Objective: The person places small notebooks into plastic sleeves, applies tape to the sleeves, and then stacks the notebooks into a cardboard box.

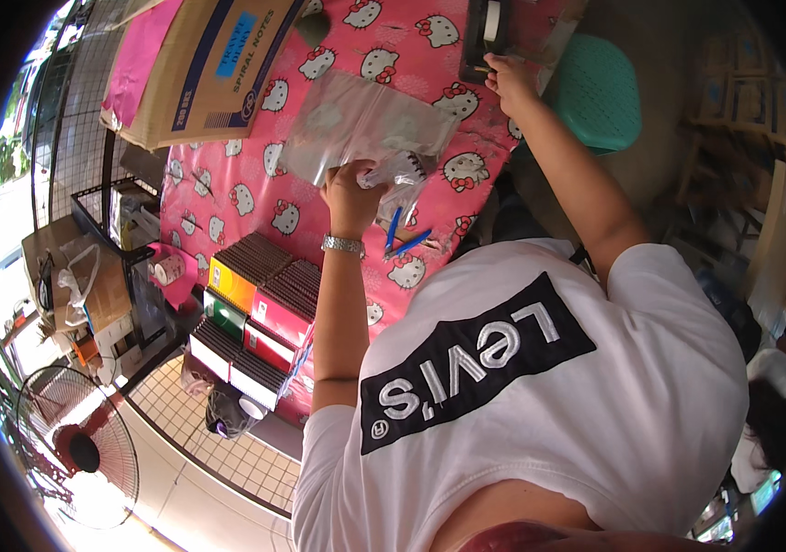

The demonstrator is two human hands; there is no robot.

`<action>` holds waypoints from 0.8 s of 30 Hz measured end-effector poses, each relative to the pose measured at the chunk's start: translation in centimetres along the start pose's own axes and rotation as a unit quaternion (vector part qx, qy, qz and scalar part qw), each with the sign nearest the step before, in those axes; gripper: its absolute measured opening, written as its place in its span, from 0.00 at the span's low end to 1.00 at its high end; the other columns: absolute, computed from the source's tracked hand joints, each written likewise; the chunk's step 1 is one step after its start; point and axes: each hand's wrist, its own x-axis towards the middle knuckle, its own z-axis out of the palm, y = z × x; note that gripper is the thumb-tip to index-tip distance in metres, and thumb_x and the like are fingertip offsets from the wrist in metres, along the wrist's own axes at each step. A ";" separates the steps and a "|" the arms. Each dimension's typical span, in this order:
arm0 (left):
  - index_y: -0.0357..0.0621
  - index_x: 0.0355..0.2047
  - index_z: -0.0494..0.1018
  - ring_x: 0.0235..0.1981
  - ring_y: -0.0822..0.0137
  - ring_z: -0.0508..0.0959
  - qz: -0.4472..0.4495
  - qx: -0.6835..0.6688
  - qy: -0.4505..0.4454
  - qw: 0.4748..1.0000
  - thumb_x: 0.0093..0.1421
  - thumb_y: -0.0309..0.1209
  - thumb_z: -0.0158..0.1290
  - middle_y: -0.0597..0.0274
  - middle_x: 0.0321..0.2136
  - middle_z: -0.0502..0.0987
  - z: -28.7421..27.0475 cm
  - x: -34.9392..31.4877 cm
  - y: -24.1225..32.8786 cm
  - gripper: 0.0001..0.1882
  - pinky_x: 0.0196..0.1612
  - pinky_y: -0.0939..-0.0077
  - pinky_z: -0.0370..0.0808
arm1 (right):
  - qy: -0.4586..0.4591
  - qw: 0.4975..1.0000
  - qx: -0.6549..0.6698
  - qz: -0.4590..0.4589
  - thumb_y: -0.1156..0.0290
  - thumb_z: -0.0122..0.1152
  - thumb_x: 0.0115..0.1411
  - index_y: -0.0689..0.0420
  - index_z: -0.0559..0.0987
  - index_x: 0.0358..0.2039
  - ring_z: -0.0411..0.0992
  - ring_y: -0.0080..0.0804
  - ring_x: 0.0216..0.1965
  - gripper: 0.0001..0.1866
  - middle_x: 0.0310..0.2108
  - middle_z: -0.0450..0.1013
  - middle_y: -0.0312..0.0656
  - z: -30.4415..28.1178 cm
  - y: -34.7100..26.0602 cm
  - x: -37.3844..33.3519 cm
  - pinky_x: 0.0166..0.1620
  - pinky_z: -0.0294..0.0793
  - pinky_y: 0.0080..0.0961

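Clear plastic bags [338, 120] lie on the pink cartoon-print tablecloth [269, 198]. My left hand [353, 198], a metal watch at its wrist, has its fingers closed on the near edge of the plastic. Beside it sits a crumpled clear bag with a dark spiral-bound edge [411, 167] showing through. Out at the far right of the table, my right hand [510, 85] is pinched at the near end of a black tape dispenser [474, 46] holding a white roll. What its fingertips hold is too small to make out. Blue-handled nippers [404, 241] lie to the right of my left wrist.
Stacks of spiral notebooks [259, 308] stand at the table's left near side. A big cardboard box [209, 74] occupies the far left. Next to the right edge is a green plastic stool [600, 92]. A fan [80, 446] stands at lower left, near a wire grid [200, 432].
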 end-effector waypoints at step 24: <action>0.36 0.45 0.73 0.37 0.73 0.76 -0.101 -0.388 -0.009 0.916 0.53 0.19 0.57 0.59 0.38 0.78 3.2 -1.6 -2.4 0.18 0.41 0.80 0.74 | -0.663 0.339 -0.652 -0.142 0.41 0.67 0.44 0.61 0.79 0.27 0.73 0.35 0.27 0.30 0.22 0.74 0.41 17.0 2.8 -4.6 0.33 0.72 0.37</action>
